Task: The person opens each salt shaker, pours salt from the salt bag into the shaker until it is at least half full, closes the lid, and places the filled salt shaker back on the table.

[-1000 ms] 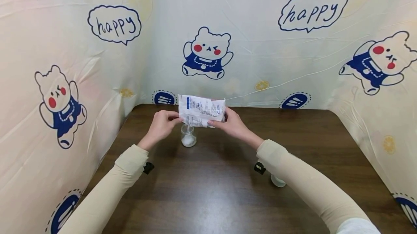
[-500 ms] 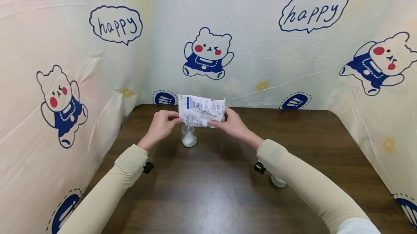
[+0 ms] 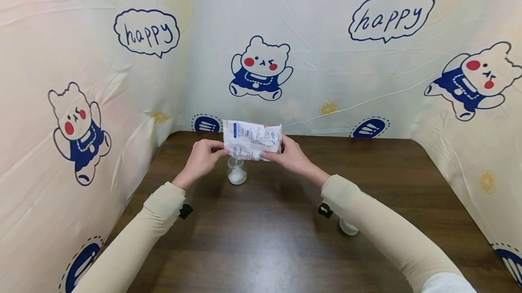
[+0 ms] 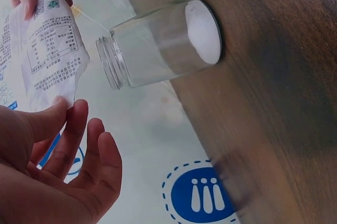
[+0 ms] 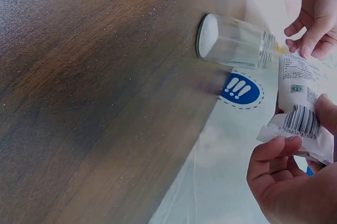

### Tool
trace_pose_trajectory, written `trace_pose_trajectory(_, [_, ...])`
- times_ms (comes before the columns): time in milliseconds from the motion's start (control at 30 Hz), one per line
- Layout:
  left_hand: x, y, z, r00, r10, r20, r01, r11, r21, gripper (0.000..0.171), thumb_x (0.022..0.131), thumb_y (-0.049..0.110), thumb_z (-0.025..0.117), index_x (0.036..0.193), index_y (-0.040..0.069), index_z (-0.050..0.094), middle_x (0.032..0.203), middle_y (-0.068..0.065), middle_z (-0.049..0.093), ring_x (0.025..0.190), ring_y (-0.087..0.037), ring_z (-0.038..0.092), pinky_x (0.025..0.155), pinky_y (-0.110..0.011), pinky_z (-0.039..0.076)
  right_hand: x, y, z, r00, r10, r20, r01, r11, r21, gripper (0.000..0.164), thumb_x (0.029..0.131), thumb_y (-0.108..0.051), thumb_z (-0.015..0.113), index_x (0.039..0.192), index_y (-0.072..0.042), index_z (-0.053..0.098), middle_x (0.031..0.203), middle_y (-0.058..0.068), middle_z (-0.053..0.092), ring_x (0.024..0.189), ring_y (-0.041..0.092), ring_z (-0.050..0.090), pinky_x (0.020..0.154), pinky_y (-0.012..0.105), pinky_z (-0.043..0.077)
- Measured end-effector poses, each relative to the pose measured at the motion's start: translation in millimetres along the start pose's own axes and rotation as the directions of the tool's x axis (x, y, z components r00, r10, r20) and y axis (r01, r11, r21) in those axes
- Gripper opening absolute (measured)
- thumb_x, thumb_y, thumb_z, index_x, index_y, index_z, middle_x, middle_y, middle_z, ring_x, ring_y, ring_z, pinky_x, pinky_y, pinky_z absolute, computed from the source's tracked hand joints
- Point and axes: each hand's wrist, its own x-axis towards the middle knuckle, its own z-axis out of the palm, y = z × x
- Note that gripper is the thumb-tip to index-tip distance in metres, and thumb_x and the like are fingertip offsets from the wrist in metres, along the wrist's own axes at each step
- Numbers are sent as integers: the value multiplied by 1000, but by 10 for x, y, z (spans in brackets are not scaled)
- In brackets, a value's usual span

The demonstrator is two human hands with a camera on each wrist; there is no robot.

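- Pale printed curtain [image 3: 322,73] all round, and in front of it the dark worktop [image 3: 261,243]; white specks [image 5: 167,8] dot the wood;
- at left, the left hand [image 3: 202,156] pinches the near corner of the white packet [image 3: 253,140] between thumb and finger, the other fingers loose; a slip here could swing the torn edge off line;
- just below that corner, the clear jar [image 3: 237,174] stands upright and lidless, white powder [image 4: 204,32] on its bottom; a knock could topple it;
- the packet hangs over it, apart from the mouth; whether anything is flowing, I can't tell; too steep a tilt might dump a spill;
- then the right hand [image 3: 294,156], fingers grasping the far end; squeezing hard could force out a burst;
- farther right, a glass thing [image 3: 348,228], half hidden by the sleeve [image 3: 383,223], which could nudge it.
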Motion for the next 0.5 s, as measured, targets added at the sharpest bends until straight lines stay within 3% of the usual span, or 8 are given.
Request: trace_pose_trajectory(500, [4,24,20,1000,4,1,-4,1000,-4,16,97,6,77,110,-2,81,105,-16,77,83,-31,62,71,-39,48,-4,11,-30,1000,-17,0,17,1000,8,52,95,-20,82,142,-15,59,131,5,70,107,21,70,83,38,58])
